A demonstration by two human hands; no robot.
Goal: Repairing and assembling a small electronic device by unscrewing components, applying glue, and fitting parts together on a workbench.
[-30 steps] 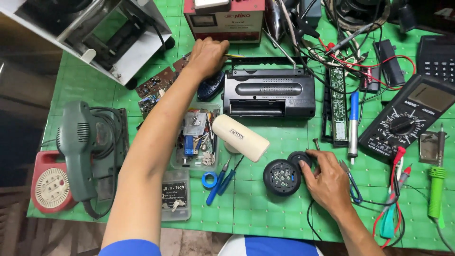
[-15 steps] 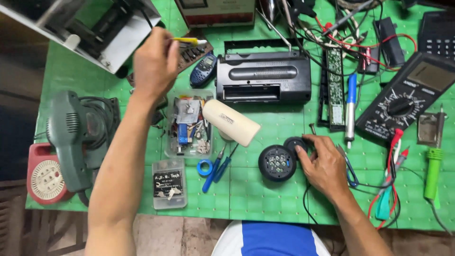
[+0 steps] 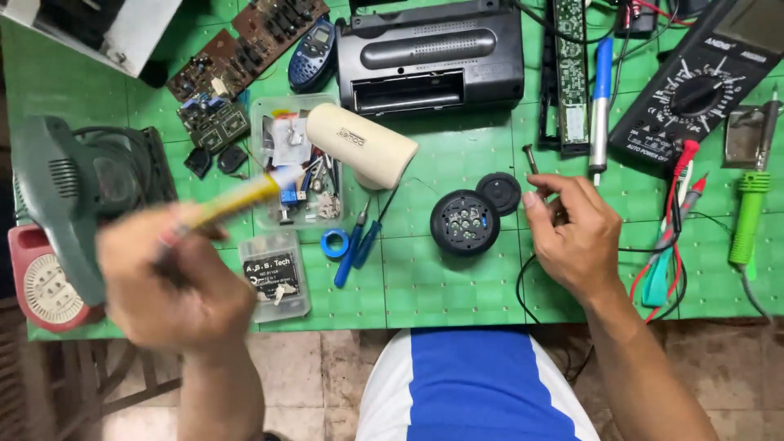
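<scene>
My left hand (image 3: 175, 282) is blurred at the lower left, closed around a yellow-handled tool (image 3: 237, 198) whose tip points toward a clear parts box (image 3: 291, 163). My right hand (image 3: 574, 237) rests on the green mat (image 3: 457, 286), fingers loosely curled, just right of a round black lamp head (image 3: 465, 222) and a small black cap (image 3: 499, 193). A small screw (image 3: 529, 158) lies just above its fingertips. A cream cylinder body (image 3: 362, 147) lies tilted beside the parts box.
A black radio (image 3: 430, 55) sits at the top, a multimeter (image 3: 698, 90) with red and green leads at the right, a green soldering iron (image 3: 747, 214) at the far right. Circuit boards (image 3: 237, 49), a green power tool (image 3: 77, 184), blue screwdrivers (image 3: 357, 245) and a small lidded box (image 3: 274, 276) lie left.
My left hand has pulled back from the far side of the mat toward me with the yellow-handled tool. The view has moved closer; my right hand stays by the lamp head.
</scene>
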